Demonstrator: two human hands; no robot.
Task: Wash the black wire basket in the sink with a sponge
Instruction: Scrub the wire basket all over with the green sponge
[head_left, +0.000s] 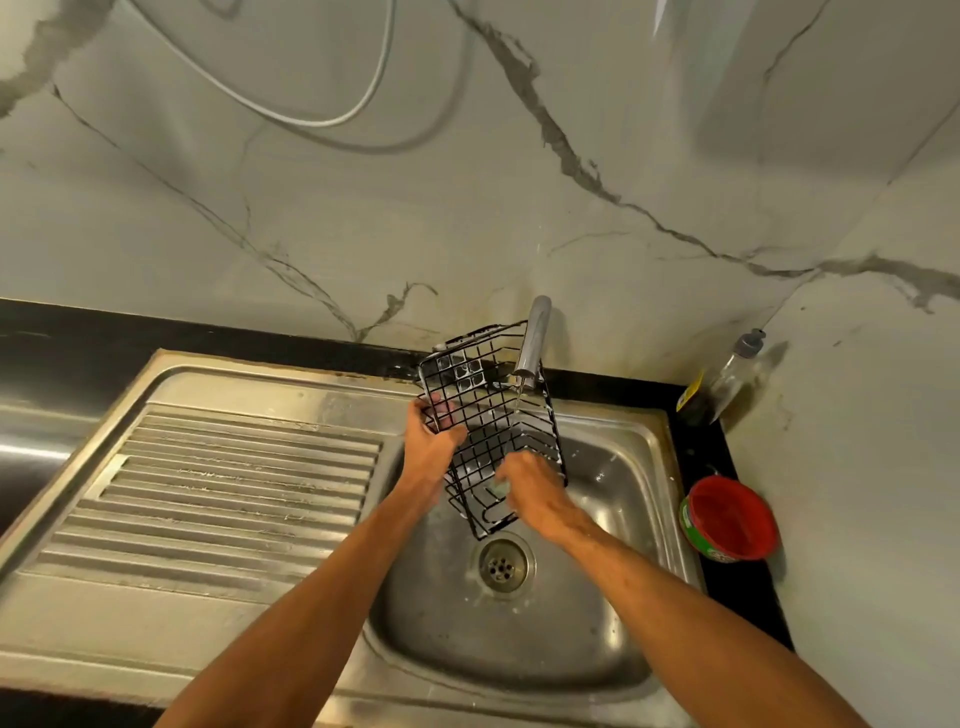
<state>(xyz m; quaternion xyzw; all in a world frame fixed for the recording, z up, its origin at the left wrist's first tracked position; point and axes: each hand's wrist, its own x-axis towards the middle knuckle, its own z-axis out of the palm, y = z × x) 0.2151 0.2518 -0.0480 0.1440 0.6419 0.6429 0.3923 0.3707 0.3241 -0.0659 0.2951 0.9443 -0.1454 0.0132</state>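
Note:
A black wire basket (485, 410) hangs tilted over the steel sink basin (587, 597), its far end under the chrome tap (532, 343). Soap film fills some of its upper grid cells. A thin stream of water falls from the tap onto it. My left hand (431, 441) grips the basket's left side, thumb across the wires. My right hand (535, 493) holds a pale green sponge (496, 488) against the basket's lower end; most of the sponge is hidden under the fingers.
The ribbed steel drainboard (234, 493) lies left of the basin, the drain (501, 565) below the basket. On the black counter at right stand a red-lidded green tub (730, 519) and a pump bottle (727, 379). A marble wall rises behind.

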